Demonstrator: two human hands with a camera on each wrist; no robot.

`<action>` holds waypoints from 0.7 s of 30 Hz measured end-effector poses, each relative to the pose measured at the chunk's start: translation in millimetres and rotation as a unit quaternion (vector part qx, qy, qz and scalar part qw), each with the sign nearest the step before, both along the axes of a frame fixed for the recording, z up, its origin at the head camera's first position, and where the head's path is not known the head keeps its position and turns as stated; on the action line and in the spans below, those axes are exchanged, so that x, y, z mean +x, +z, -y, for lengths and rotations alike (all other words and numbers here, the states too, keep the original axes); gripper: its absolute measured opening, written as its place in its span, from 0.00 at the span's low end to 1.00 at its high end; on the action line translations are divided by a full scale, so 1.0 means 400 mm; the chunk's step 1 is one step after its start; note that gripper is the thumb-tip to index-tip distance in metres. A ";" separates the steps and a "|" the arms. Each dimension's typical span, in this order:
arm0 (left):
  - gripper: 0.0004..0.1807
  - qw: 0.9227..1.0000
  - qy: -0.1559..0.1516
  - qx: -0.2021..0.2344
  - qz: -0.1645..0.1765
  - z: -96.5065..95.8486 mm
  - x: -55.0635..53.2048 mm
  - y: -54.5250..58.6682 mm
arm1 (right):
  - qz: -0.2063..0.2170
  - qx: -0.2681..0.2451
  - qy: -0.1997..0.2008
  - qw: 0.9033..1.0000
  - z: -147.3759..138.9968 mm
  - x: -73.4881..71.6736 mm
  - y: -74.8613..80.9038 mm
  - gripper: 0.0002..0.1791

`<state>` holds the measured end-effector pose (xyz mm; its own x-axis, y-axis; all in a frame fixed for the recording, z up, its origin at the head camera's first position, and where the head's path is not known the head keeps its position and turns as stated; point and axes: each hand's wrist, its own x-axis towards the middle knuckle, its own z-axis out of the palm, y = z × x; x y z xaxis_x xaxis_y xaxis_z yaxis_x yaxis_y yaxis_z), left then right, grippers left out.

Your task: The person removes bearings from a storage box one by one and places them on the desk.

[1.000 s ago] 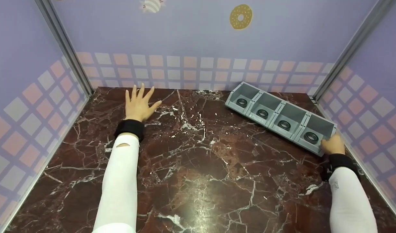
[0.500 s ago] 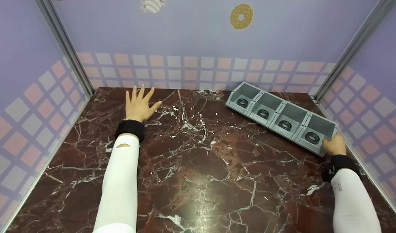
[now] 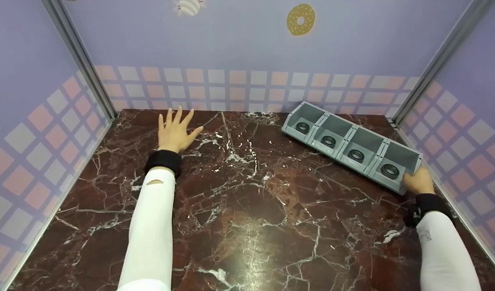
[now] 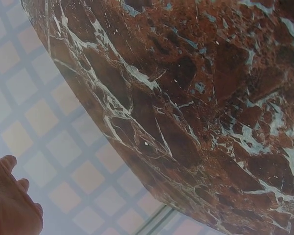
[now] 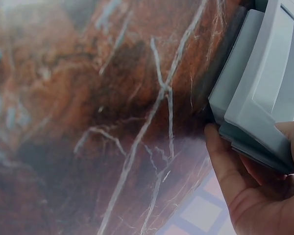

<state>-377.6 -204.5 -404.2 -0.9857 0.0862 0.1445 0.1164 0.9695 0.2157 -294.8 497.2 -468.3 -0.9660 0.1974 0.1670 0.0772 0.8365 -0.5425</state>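
A grey divided bin (image 3: 339, 152) sits at an angle on the right side of the dark red marbled table. Each compartment in its row holds one black ring (image 3: 390, 171) with an open centre. My right hand (image 3: 420, 181) grips the bin's right end wall; in the right wrist view, the thumb is over the grey plastic rim (image 5: 264, 98) and the fingers curl beneath it. At the back left, my left hand (image 3: 174, 132) is spread flat with straight fingers and holds nothing. Only part of that left hand (image 4: 12, 196) shows in the left wrist view.
The marbled tabletop (image 3: 239, 210) spreads between both arms. A lilac back wall (image 3: 231, 44) with a pink and white tile pattern closes the far side. Side walls with metal corner posts (image 3: 83, 60) stand left and right; the right one is close to my right hand.
My right forearm has shifted slightly to the right while the hand keeps its grip. The bin and my left hand stay almost where they were.
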 end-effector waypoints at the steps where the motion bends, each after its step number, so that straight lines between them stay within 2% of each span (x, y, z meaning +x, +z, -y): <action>1: 0.41 1.000 0.000 0.000 0.000 -0.001 0.001 0.000 | -0.002 -0.001 0.002 1.000 0.000 -0.001 0.000 0.13; 12: 0.41 1.000 0.002 0.010 0.009 0.000 0.008 -0.005 | -0.014 0.001 0.018 1.000 0.006 -0.003 -0.010 0.15; 21: 0.41 1.000 0.000 0.013 0.015 -0.001 0.008 -0.010 | -0.007 -0.002 0.028 1.000 0.024 -0.008 -0.012 0.14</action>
<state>-374.3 -204.2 -408.2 -0.9896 0.0825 0.1176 0.1093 0.9637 0.2435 -297.8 487.7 -473.2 -0.9730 0.1446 0.1800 0.0233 0.8370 -0.5467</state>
